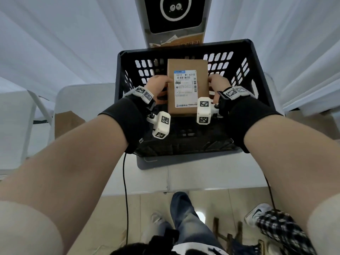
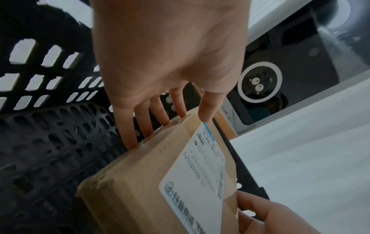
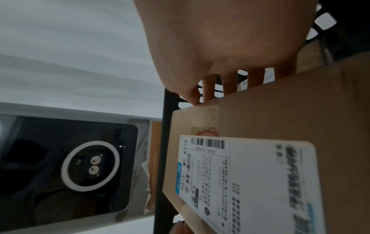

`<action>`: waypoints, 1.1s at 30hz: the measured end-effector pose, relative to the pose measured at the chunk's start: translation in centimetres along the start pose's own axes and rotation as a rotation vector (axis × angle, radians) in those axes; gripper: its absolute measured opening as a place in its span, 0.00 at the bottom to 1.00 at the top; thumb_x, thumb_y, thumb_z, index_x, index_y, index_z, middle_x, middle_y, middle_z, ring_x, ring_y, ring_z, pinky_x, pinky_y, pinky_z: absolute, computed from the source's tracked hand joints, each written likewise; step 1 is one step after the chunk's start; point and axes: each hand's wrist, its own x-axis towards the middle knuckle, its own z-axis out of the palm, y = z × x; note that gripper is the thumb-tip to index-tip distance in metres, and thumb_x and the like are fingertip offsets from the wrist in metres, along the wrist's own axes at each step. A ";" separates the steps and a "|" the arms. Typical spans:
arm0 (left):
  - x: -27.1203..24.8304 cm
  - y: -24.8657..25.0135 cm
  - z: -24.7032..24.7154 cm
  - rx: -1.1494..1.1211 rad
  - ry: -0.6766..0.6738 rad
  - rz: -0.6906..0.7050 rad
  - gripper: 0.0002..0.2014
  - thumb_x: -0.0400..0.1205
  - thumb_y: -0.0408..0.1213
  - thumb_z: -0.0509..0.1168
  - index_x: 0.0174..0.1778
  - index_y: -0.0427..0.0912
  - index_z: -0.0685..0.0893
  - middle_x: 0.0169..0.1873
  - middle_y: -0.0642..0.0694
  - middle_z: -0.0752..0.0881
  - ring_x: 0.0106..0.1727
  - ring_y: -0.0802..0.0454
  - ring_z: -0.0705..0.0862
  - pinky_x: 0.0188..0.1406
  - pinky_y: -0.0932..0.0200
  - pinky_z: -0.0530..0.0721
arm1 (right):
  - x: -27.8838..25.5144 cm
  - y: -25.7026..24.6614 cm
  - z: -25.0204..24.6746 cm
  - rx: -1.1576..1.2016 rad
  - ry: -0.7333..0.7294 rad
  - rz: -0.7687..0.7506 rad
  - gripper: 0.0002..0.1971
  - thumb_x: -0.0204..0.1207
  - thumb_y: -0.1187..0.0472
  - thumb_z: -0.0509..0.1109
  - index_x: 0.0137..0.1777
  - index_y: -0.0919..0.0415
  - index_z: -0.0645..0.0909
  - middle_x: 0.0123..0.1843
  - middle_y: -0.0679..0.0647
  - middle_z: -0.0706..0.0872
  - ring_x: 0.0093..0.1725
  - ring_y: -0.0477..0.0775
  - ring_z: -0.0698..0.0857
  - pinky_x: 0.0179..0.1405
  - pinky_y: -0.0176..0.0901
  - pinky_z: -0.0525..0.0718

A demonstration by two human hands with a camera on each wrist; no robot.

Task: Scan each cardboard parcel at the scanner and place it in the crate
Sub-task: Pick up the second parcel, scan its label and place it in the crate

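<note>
A brown cardboard parcel (image 1: 186, 65) with a white shipping label facing up hangs inside the black slotted crate (image 1: 257, 57). My left hand (image 1: 159, 85) grips its left edge and my right hand (image 1: 218, 83) grips its right edge. In the left wrist view the left fingers (image 2: 140, 125) press the parcel (image 2: 144, 182) side and the thumb lies by the label. In the right wrist view the right fingers (image 3: 230, 85) reach under the parcel (image 3: 300, 110). The scanner (image 1: 174, 13), a white post with a dark screen and white ring, stands behind the crate.
The crate sits on a white table (image 1: 202, 177). White chairs (image 1: 77, 96) stand at the left with a brown box (image 1: 66, 122) beneath. Torn cardboard (image 1: 176, 41) lies at the scanner's foot. Cables hang from both wrists. Another person's shoe (image 1: 257, 212) shows on the floor.
</note>
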 end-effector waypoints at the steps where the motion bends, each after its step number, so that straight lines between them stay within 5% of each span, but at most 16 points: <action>1: 0.5 -0.2 0.0 -0.003 0.003 -0.006 0.19 0.74 0.38 0.68 0.63 0.46 0.88 0.60 0.43 0.90 0.57 0.42 0.90 0.55 0.36 0.89 | 0.1 0.0 0.2 -0.010 0.006 0.020 0.24 0.78 0.57 0.61 0.74 0.63 0.76 0.72 0.61 0.81 0.56 0.56 0.80 0.63 0.57 0.86; 6: 3.1 -1.2 0.4 -0.011 0.046 -0.059 0.18 0.76 0.37 0.67 0.62 0.40 0.87 0.57 0.40 0.92 0.48 0.44 0.88 0.56 0.38 0.88 | 3.5 1.7 0.4 -0.037 0.014 0.059 0.34 0.68 0.53 0.68 0.77 0.60 0.73 0.73 0.60 0.81 0.66 0.63 0.84 0.63 0.61 0.87; 9: 6.1 -2.5 0.8 -0.005 0.061 -0.117 0.23 0.71 0.39 0.66 0.63 0.39 0.85 0.52 0.40 0.92 0.48 0.43 0.86 0.58 0.39 0.84 | 2.7 1.2 1.1 -0.095 -0.019 0.079 0.29 0.75 0.55 0.66 0.77 0.61 0.72 0.74 0.60 0.79 0.70 0.64 0.82 0.66 0.62 0.85; 12: 7.5 -3.2 1.2 0.004 0.053 -0.163 0.28 0.71 0.40 0.66 0.70 0.41 0.79 0.57 0.41 0.91 0.57 0.40 0.90 0.60 0.36 0.84 | 3.7 1.8 1.5 -0.148 -0.067 0.097 0.27 0.79 0.54 0.63 0.78 0.61 0.72 0.76 0.61 0.78 0.71 0.65 0.82 0.67 0.63 0.84; 19: 8.3 -2.3 2.5 0.032 0.032 -0.224 0.18 0.83 0.37 0.65 0.68 0.37 0.78 0.53 0.42 0.87 0.61 0.41 0.85 0.51 0.48 0.84 | 6.6 2.5 1.8 -0.328 -0.149 0.082 0.26 0.85 0.56 0.55 0.79 0.68 0.70 0.78 0.68 0.75 0.76 0.68 0.77 0.74 0.62 0.79; 23: 9.2 -2.3 3.2 0.085 -0.002 -0.248 0.21 0.85 0.36 0.64 0.75 0.37 0.74 0.57 0.39 0.82 0.62 0.39 0.81 0.65 0.42 0.79 | 7.8 2.7 1.8 -0.391 -0.175 0.103 0.26 0.86 0.56 0.55 0.80 0.69 0.69 0.79 0.69 0.74 0.78 0.68 0.75 0.75 0.61 0.78; 27: 10.4 -2.5 3.3 0.117 0.010 -0.267 0.14 0.84 0.37 0.64 0.64 0.38 0.77 0.63 0.36 0.84 0.63 0.37 0.85 0.69 0.35 0.80 | 8.7 2.8 1.5 -0.392 -0.183 0.127 0.26 0.84 0.54 0.57 0.79 0.66 0.71 0.79 0.66 0.75 0.77 0.66 0.76 0.75 0.61 0.78; 30: 10.7 -2.6 3.2 0.118 0.011 -0.280 0.05 0.85 0.36 0.63 0.51 0.39 0.78 0.56 0.38 0.87 0.61 0.37 0.86 0.67 0.36 0.82 | 8.5 2.7 1.5 -0.382 -0.188 0.144 0.27 0.85 0.54 0.57 0.80 0.66 0.70 0.80 0.66 0.74 0.78 0.66 0.75 0.77 0.60 0.77; 33: 10.3 -2.4 3.0 0.121 -0.011 -0.277 0.08 0.85 0.36 0.62 0.57 0.38 0.77 0.58 0.37 0.87 0.60 0.37 0.87 0.67 0.37 0.82 | 7.8 2.3 1.8 -0.388 -0.167 0.146 0.27 0.84 0.54 0.57 0.80 0.66 0.70 0.80 0.66 0.74 0.78 0.67 0.75 0.76 0.61 0.77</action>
